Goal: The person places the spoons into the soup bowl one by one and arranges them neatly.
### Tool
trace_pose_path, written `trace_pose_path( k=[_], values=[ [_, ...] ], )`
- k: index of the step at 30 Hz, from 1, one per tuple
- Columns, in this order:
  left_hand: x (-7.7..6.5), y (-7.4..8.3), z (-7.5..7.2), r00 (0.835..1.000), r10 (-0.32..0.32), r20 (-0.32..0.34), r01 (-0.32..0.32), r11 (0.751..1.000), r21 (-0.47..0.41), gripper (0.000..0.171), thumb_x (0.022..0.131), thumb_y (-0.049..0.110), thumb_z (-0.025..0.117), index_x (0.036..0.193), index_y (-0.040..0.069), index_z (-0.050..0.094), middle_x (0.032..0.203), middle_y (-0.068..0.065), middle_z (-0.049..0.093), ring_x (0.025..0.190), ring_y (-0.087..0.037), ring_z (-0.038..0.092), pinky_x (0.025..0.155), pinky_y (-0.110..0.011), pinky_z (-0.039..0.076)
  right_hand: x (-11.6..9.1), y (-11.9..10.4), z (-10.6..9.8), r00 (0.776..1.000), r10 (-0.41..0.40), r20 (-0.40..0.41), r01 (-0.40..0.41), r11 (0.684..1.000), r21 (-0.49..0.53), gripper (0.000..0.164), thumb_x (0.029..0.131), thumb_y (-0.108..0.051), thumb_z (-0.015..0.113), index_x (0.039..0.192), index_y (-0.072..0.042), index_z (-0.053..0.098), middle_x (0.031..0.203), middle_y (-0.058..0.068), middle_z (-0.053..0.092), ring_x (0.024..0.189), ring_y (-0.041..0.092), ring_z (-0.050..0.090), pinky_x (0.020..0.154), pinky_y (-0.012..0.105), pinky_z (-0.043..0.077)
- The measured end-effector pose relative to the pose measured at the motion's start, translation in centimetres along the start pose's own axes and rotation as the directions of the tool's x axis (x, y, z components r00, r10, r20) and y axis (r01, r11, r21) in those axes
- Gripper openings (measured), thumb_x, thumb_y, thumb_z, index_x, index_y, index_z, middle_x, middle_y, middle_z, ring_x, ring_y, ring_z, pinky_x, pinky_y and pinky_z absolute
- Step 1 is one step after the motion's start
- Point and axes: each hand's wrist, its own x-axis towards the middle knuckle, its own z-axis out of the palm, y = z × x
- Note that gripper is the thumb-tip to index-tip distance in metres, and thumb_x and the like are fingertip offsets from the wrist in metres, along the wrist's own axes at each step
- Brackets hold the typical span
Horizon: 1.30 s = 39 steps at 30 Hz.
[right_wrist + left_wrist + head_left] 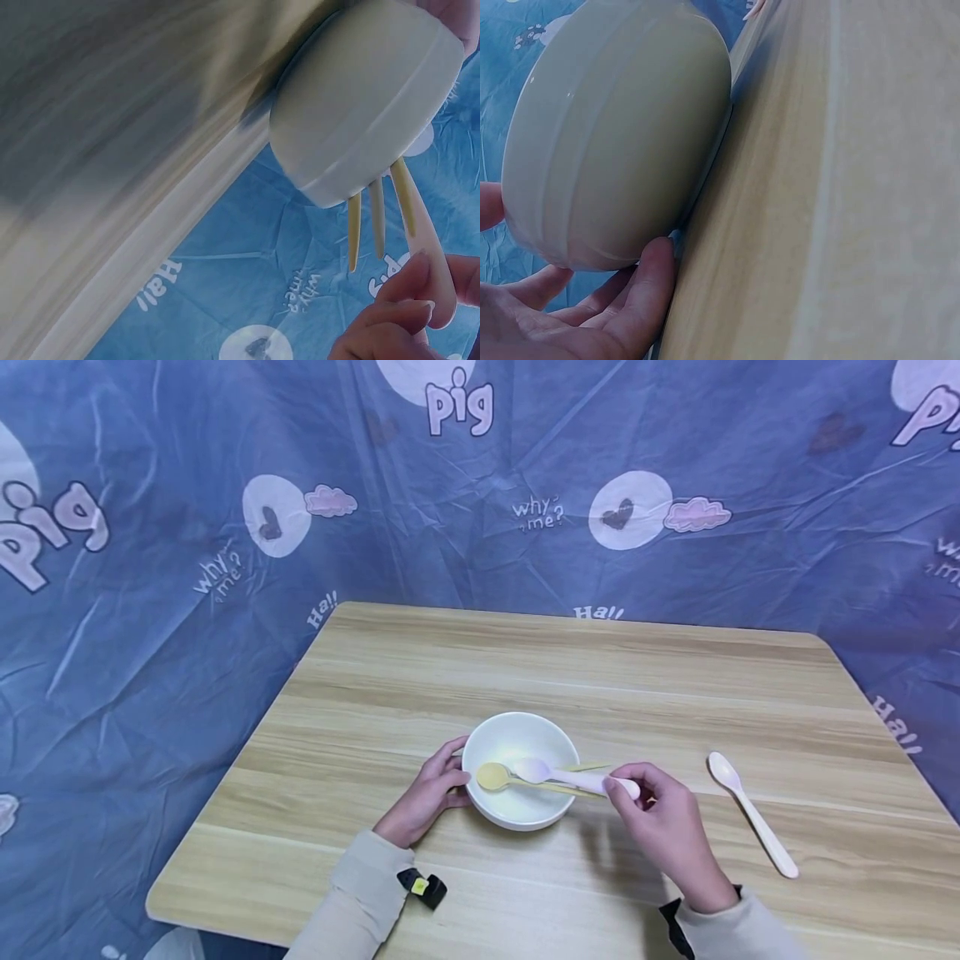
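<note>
A white bowl [517,810] stands on the wooden table. At its left side, my left hand [431,789] holds it, thumb at the rim and fingers around the outer wall. My right hand [660,814] pinches a pale pink-white spoon [577,778] near the handle's end, its head over the bowl. Below that spoon, a yellow spoon [492,777] rests in the bowl. In the right wrist view, two yellow handles [354,232] and a greyish handle [378,225] stick out past the rim; the held spoon partly covers what lies inside.
Right of my right hand, a white spoon [752,817] lies slanted on the wooden table [420,660]. A blue printed cloth [450,527] hangs behind and at both sides of the table. Dark straps with a yellow mark [419,886] show at the left wrist.
</note>
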Motion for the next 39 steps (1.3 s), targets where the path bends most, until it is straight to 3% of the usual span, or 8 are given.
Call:
trace_pose_path(
  k=[15,22,30,39],
  values=[
    [0.1,0.0,-0.1,1.000,0.003,0.014,-0.003,1.000,-0.001,0.063,0.089,0.008,0.046,0.148,0.010,0.024,0.136,-0.027,0.041,0.107,-0.027,0.055,0.086,-0.040,0.051,0.0,-0.6,1.0,0.999,-0.041,0.007,0.041,0.998,-0.039,0.004,0.080,-0.009,0.071,0.082,-0.010,0.068,0.061,-0.004,0.048,0.055,0.004,0.041,0.046,0.019,0.035],
    [0.1,0.0,-0.1,1.000,-0.001,0.010,0.001,1.000,-0.002,0.064,0.088,0.008,0.045,0.148,0.010,0.024,0.136,-0.028,0.041,0.107,-0.027,0.055,0.085,-0.040,0.051,0.0,-1.0,1.4,0.994,-0.113,-0.004,0.112,0.992,-0.063,0.008,0.076,-0.006,0.073,0.081,-0.009,0.068,0.060,-0.006,0.046,0.054,0.004,0.039,0.047,0.018,0.033],
    [0.0,0.1,-0.1,1.000,-0.004,0.009,0.004,1.000,-0.002,0.064,0.089,0.008,0.045,0.148,0.010,0.023,0.137,-0.027,0.041,0.108,-0.027,0.055,0.084,-0.039,0.051,0.0,-1.4,2.0,0.991,-0.130,0.043,0.134,0.986,-0.097,0.009,0.076,-0.009,0.074,0.081,-0.011,0.067,0.056,-0.008,0.040,0.048,0.002,0.032,0.043,0.020,0.030],
    [0.0,0.1,-0.1,1.000,0.001,0.014,-0.001,1.000,-0.005,0.063,0.089,0.008,0.046,0.148,0.010,0.024,0.135,-0.028,0.042,0.103,-0.023,0.055,0.085,-0.039,0.051,-0.2,-1.8,2.5,0.987,-0.149,0.068,0.160,0.966,-0.205,0.010,0.075,-0.015,0.075,0.083,-0.014,0.068,0.056,-0.011,0.046,0.046,0.001,0.032,0.044,0.020,0.029]
  ],
)
